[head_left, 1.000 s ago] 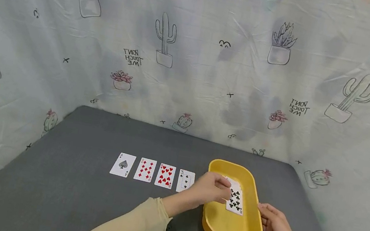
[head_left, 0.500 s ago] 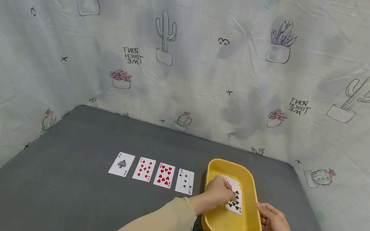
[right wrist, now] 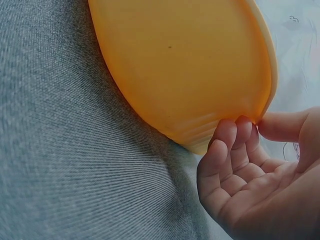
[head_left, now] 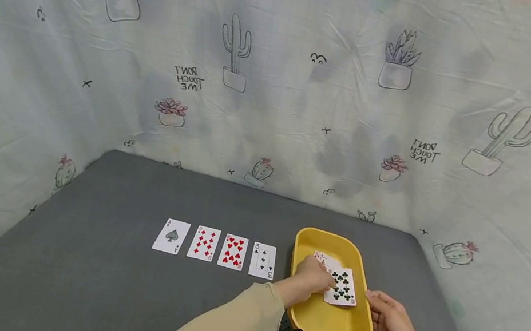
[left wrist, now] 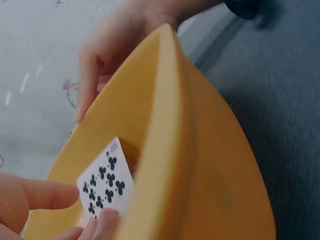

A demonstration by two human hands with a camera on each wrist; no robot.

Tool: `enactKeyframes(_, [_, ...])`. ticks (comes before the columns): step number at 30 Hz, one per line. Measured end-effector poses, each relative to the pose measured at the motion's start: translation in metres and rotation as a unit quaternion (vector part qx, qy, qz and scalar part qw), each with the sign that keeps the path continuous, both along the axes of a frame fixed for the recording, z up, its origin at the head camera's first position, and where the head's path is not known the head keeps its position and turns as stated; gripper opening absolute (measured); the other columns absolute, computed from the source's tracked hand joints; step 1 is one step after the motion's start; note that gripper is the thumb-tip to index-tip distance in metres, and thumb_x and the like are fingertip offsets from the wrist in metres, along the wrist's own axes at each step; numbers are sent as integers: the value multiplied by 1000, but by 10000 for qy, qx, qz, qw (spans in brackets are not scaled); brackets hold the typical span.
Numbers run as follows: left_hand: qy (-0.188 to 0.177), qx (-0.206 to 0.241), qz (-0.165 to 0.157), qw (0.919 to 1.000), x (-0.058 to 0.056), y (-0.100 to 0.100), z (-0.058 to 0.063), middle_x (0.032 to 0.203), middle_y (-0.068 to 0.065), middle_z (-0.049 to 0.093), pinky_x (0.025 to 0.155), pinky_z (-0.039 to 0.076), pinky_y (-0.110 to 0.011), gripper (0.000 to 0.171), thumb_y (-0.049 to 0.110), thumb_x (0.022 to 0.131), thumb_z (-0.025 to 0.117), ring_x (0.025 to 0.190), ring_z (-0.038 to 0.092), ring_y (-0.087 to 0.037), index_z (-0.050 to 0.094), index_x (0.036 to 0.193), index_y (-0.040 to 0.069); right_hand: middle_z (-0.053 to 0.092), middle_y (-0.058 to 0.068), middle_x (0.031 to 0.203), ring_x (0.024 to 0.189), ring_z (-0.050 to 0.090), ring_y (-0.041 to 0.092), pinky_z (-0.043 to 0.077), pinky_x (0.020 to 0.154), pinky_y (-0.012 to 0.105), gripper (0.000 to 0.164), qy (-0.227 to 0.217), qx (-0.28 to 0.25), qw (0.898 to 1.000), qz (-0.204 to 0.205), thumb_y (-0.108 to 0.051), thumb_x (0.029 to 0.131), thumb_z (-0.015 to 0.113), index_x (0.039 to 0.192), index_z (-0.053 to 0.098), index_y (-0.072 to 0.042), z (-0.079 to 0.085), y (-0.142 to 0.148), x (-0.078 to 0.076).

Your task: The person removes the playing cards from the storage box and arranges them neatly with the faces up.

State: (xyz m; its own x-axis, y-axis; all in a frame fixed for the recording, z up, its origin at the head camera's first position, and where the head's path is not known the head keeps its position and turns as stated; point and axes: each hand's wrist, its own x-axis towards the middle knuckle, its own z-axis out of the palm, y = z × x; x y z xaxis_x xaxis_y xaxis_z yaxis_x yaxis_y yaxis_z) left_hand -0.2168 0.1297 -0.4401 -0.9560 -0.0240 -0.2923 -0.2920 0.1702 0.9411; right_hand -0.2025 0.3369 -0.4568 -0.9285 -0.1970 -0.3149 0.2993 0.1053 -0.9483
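My left hand reaches into a yellow plastic basin, its fingers down on playing cards. In the left wrist view, the thumb and fingertips stand apart at the edges of a clubs card, which lies face up. Part of an ace shows behind the left hand; the rest of the pile is hidden. My right hand pinches the basin's right rim, with the thumb at the rim and fingertips against the outer wall in the right wrist view.
Left of the basin, an ace of spades, a nine of diamonds, a hearts card and a three of clubs lie face up in a row on the grey tabletop. A cactus-print curtain surrounds the table.
My left hand has lowered into the basin onto the cards. The clubs card has slid right and turned, uncovering part of the ace. The right hand keeps its place at the rim.
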Motion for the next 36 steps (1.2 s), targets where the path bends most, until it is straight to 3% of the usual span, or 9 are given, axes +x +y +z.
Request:
enactKeyframes(3, [-272, 518, 48, 9983, -2, 1, -2, 66, -6, 57, 59, 56, -27, 23, -10, 77, 72, 54, 58, -12, 54, 75, 3, 66, 9, 92, 83, 64, 18, 55, 74, 35, 29, 9, -11, 10000, -5, -25, 105, 50, 103, 58, 3, -1, 0, 0])
enactKeyframes(9, [-540, 997, -17, 9936, -1, 3, -2, 76, -13, 59, 64, 58, -31, 24, -13, 77, 70, 62, 66, -20, 52, 88, -1, 66, 8, 92, 83, 64, 17, 55, 73, 34, 29, 18, -13, 10000, -3, -26, 105, 49, 103, 58, 2, -1, 0, -1])
enactKeyframes(20, [-794, 492, -430, 9947, 13, -2, 12, 81, -16, 56, 63, 59, -42, 12, -2, 88, 67, 67, 70, -34, 56, 84, -2, 66, 8, 93, 84, 65, 18, 55, 73, 35, 30, -4, 50, 10000, -43, -27, 105, 50, 104, 58, 2, 1, -1, -2])
enactKeyframes(24, [-1001, 517, -317, 9931, 13, -1, 13, 83, -18, 58, 59, 59, -39, 14, 5, 91, 65, 63, 70, -33, 56, 89, -6, 67, 8, 92, 83, 65, 17, 55, 72, 34, 28, -14, 48, 10000, -52, -26, 105, 50, 103, 58, 1, 2, -1, -2])
enactKeyframes(30, [-1142, 696, -300, 9906, 10, 0, 12, 95, -21, 56, 61, 59, -38, 37, 9, 93, 64, 66, 70, -34, 48, 121, -9, 66, 7, 90, 82, 64, 17, 55, 72, 33, 28, 6, 25, 10000, 18, -26, 105, 49, 101, 58, 0, 3, 0, -1])
enactKeyframes(36, [-1131, 1034, -402, 9874, 10, 2, 8, 88, -22, 58, 68, 59, -39, 23, 4, 93, 62, 74, 71, -33, 49, 109, -7, 65, 6, 90, 82, 64, 16, 55, 73, 33, 27, 2, -2, 10000, 38, -25, 105, 49, 102, 59, 0, 2, 0, -2])
